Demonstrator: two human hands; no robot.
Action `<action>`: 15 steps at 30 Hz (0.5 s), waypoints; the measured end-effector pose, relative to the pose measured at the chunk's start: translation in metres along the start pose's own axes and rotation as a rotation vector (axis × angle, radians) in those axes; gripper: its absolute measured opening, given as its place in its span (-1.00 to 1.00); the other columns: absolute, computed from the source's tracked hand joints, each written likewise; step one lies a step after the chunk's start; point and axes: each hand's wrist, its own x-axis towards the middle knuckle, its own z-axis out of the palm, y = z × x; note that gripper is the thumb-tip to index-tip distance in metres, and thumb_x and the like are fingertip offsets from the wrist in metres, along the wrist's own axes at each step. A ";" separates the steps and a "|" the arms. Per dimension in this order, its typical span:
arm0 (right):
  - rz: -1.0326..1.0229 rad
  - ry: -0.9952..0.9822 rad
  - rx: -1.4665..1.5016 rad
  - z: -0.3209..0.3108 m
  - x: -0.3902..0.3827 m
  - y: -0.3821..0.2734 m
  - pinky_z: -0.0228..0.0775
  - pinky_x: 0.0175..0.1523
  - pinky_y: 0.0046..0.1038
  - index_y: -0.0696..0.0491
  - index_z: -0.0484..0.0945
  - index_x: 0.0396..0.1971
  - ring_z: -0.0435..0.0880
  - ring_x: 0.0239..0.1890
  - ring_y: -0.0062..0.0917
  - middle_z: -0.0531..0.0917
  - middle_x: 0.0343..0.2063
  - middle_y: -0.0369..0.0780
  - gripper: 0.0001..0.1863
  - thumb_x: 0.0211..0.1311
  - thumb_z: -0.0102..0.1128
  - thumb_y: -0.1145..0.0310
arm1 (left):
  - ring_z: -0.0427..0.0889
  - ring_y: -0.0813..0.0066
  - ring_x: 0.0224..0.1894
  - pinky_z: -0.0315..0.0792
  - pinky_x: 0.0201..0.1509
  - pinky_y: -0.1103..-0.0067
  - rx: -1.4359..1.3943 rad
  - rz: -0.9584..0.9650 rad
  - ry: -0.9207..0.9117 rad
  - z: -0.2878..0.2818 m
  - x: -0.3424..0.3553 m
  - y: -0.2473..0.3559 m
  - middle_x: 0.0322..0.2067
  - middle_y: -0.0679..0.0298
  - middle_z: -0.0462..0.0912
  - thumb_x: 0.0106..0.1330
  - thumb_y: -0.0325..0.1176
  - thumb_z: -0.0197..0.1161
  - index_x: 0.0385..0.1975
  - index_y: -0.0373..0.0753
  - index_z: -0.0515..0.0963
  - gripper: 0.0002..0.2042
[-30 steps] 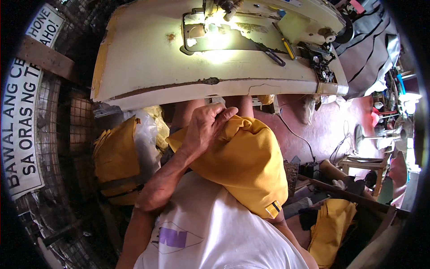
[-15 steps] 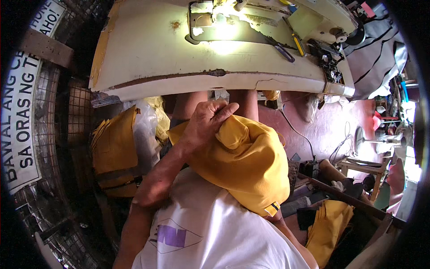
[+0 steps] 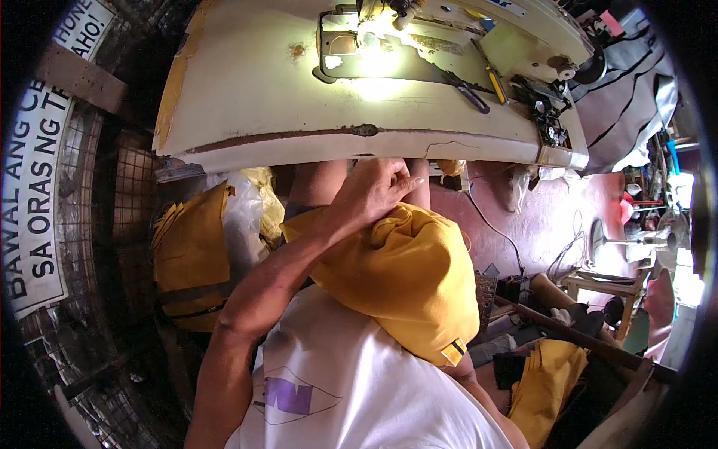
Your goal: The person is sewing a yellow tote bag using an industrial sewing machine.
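Observation:
My left hand (image 3: 381, 187) is at the top of a bunched yellow fabric piece (image 3: 396, 284) lying over my lap, its fingers curled and thumb jutting right; what they hold, if anything, is hidden. The fabric has a small striped tab at its lower right corner. My right forearm (image 3: 479, 396) runs up beneath the fabric, which hides that hand. Just beyond is the worn pale sewing table (image 3: 262, 97), bearing a lit sewing machine (image 3: 389, 19), dark-handled scissors or pliers (image 3: 471, 97) and a yellow screwdriver (image 3: 493, 78).
Yellow cloth pieces (image 3: 191, 247) and plastic sheeting (image 3: 243, 202) lie to my left beside a mesh wall (image 3: 82, 224) with a sign. More yellow cloth (image 3: 550, 389) lies at lower right, near a wooden stool (image 3: 606, 277). A fan (image 3: 673, 239) and a cable (image 3: 508, 239) are at right.
My left hand has shifted right and slightly up from where it gripped the fabric's upper fold, and its forearm has straightened upward. The fabric's top has re-bunched slightly.

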 end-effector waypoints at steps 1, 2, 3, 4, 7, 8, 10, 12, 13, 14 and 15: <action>0.000 0.007 -0.005 -0.002 -0.002 -0.001 0.35 0.24 -0.34 0.12 0.42 0.19 0.55 0.11 -0.38 0.54 0.09 -0.10 -0.53 0.37 0.01 0.20 | 0.50 0.62 -0.59 0.40 -0.50 0.53 0.007 -0.016 0.043 -0.004 -0.001 0.007 -0.66 0.20 0.59 0.33 -0.17 0.31 -0.43 -0.40 0.57 -0.66; 0.000 0.013 -0.011 -0.005 -0.005 -0.003 0.35 0.24 -0.34 0.12 0.42 0.19 0.55 0.11 -0.38 0.54 0.09 -0.10 -0.53 0.37 0.01 0.20 | 0.49 0.64 -0.60 0.40 -0.51 0.53 0.014 -0.032 0.087 -0.006 -0.001 0.011 -0.65 0.20 0.59 0.31 -0.19 0.33 -0.44 -0.39 0.57 -0.68; 0.002 0.016 -0.017 -0.007 -0.007 -0.004 0.35 0.24 -0.34 0.12 0.42 0.19 0.55 0.11 -0.38 0.54 0.09 -0.10 -0.53 0.37 0.01 0.20 | 0.49 0.64 -0.60 0.40 -0.51 0.53 0.016 -0.031 0.090 -0.007 -0.001 0.010 -0.65 0.20 0.59 0.31 -0.19 0.33 -0.44 -0.39 0.57 -0.68; 0.003 0.019 -0.023 -0.009 -0.010 -0.005 0.35 0.24 -0.34 0.12 0.42 0.19 0.55 0.11 -0.38 0.54 0.09 -0.10 -0.53 0.37 0.01 0.21 | 0.48 0.64 -0.60 0.39 -0.51 0.54 -0.015 -0.021 0.080 -0.006 -0.001 0.008 -0.65 0.20 0.60 0.31 -0.19 0.34 -0.44 -0.38 0.56 -0.68; 0.010 0.028 -0.043 -0.013 -0.014 -0.006 0.35 0.24 -0.35 0.12 0.42 0.19 0.55 0.11 -0.38 0.54 0.09 -0.10 -0.53 0.37 0.01 0.21 | 0.48 0.65 -0.60 0.39 -0.51 0.55 -0.035 -0.023 0.046 -0.002 -0.003 -0.001 -0.64 0.21 0.61 0.30 -0.20 0.35 -0.43 -0.38 0.56 -0.69; 0.011 0.036 -0.050 -0.014 -0.015 -0.008 0.34 0.24 -0.35 0.12 0.42 0.19 0.55 0.11 -0.38 0.54 0.09 -0.10 -0.53 0.37 0.01 0.22 | 0.48 0.65 -0.60 0.39 -0.51 0.55 -0.029 -0.034 0.014 0.000 -0.004 -0.002 -0.64 0.20 0.62 0.29 -0.20 0.35 -0.43 -0.38 0.56 -0.69; 0.013 0.054 -0.064 -0.014 -0.017 -0.006 0.34 0.24 -0.35 0.13 0.42 0.19 0.55 0.11 -0.38 0.54 0.09 -0.11 -0.54 0.37 0.01 0.22 | 0.48 0.66 -0.60 0.38 -0.51 0.55 -0.026 -0.059 -0.005 0.004 -0.006 -0.004 -0.64 0.20 0.62 0.29 -0.21 0.35 -0.43 -0.38 0.56 -0.70; 0.018 0.072 -0.078 -0.010 -0.014 -0.004 0.34 0.25 -0.35 0.13 0.42 0.19 0.55 0.11 -0.39 0.54 0.09 -0.11 -0.54 0.37 0.01 0.23 | 0.47 0.66 -0.60 0.38 -0.51 0.56 -0.022 -0.086 -0.023 0.004 -0.008 -0.003 -0.64 0.20 0.62 0.30 -0.22 0.35 -0.44 -0.37 0.56 -0.71; 0.022 0.081 -0.086 -0.010 -0.016 -0.003 0.34 0.25 -0.35 0.13 0.42 0.19 0.55 0.11 -0.39 0.54 0.09 -0.11 -0.54 0.37 0.00 0.23 | 0.48 0.66 -0.59 0.38 -0.50 0.55 -0.015 -0.089 -0.034 0.001 -0.009 0.001 -0.63 0.19 0.62 0.29 -0.23 0.35 -0.43 -0.37 0.56 -0.72; 0.025 0.090 -0.094 -0.013 -0.017 -0.005 0.34 0.25 -0.36 0.13 0.43 0.19 0.55 0.11 -0.39 0.54 0.09 -0.11 -0.54 0.37 0.00 0.23 | 0.48 0.66 -0.58 0.38 -0.49 0.55 -0.008 -0.093 -0.045 0.000 -0.009 0.003 -0.63 0.18 0.62 0.29 -0.24 0.34 -0.43 -0.38 0.56 -0.73; 0.028 0.098 -0.099 -0.011 -0.016 -0.004 0.34 0.25 -0.36 0.13 0.43 0.19 0.55 0.11 -0.39 0.54 0.09 -0.11 -0.54 0.37 0.00 0.24 | 0.48 0.66 -0.58 0.38 -0.49 0.55 -0.007 -0.094 -0.048 0.000 -0.010 0.002 -0.63 0.18 0.62 0.29 -0.24 0.34 -0.43 -0.38 0.56 -0.73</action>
